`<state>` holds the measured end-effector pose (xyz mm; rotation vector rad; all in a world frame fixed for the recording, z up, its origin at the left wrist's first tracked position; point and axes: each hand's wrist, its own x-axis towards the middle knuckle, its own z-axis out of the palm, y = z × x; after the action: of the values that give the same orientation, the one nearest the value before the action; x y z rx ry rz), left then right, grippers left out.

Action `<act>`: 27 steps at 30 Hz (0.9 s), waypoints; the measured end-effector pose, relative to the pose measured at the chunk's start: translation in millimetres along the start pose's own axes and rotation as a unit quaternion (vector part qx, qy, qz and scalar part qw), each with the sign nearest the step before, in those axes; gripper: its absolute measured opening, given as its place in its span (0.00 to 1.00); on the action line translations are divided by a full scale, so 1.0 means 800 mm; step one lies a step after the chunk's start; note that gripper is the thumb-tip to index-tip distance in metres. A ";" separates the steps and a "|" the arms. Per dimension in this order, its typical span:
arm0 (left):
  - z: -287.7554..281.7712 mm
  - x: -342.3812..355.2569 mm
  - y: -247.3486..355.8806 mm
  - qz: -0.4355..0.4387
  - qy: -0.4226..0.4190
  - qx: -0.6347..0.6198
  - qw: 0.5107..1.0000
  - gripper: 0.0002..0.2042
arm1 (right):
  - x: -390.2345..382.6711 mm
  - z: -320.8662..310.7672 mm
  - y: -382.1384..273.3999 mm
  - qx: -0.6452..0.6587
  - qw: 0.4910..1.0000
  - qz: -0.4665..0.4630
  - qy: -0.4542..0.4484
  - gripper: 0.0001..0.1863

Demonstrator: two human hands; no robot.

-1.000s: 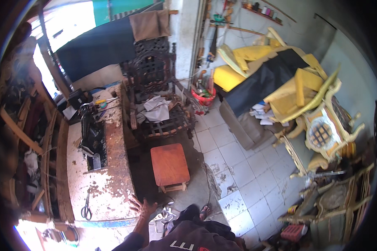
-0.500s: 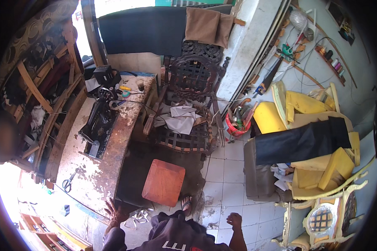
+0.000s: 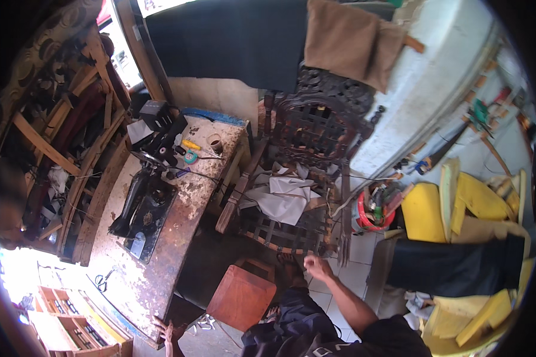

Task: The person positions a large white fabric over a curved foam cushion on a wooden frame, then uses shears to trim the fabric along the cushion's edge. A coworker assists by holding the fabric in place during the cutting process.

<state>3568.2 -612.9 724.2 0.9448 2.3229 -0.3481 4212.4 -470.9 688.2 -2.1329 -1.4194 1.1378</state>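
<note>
My left hand (image 3: 169,331) is at the near corner of the worn sewing table (image 3: 155,279), fingers spread, with nothing in it. My right hand (image 3: 319,268) is in front of the carved wooden chair frame (image 3: 292,241), its fingers curled and nothing visible in them. Crumpled grey fabric (image 3: 283,199) lies on the chair's webbed seat. A black sewing machine (image 3: 138,202) stands on the table, with scissors (image 3: 103,281) nearer to me. Between table and my legs is a red-brown stool (image 3: 241,297).
A red bucket of tools (image 3: 372,211) stands right of the chair. Farther right, yellow foam pieces (image 3: 423,211) and black cloth (image 3: 458,268) are piled up. Wooden frames (image 3: 47,143) lean at the left. White scraps (image 3: 205,323) lie on the floor by the stool.
I have moved forward, toward the chair, and the view has shifted. My right arm has swung forward to the chair's front. The left hand stays by the table's near corner.
</note>
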 end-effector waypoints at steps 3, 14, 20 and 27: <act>0.026 -0.013 0.023 -0.033 0.117 -0.119 0.985 0.31 | 0.191 -0.019 -0.030 -0.070 0.994 -0.063 0.047 0.13; 0.215 -0.315 0.231 -0.056 -0.212 -0.164 0.962 0.18 | 0.599 0.004 -0.030 -0.368 0.926 -0.009 -0.079 0.19; 0.126 -0.317 0.367 0.015 -0.178 -0.170 0.969 0.18 | 0.324 -0.037 -0.125 -0.050 0.976 -0.154 -0.145 0.12; 0.015 -0.320 0.493 0.209 -0.080 -0.416 0.881 0.39 | 0.055 -0.194 -0.279 0.101 0.921 -0.232 -0.295 0.09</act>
<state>3994.9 -476.2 867.1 0.8705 1.7518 0.6822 4202.6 -310.0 911.2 -1.2461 -1.8209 1.7030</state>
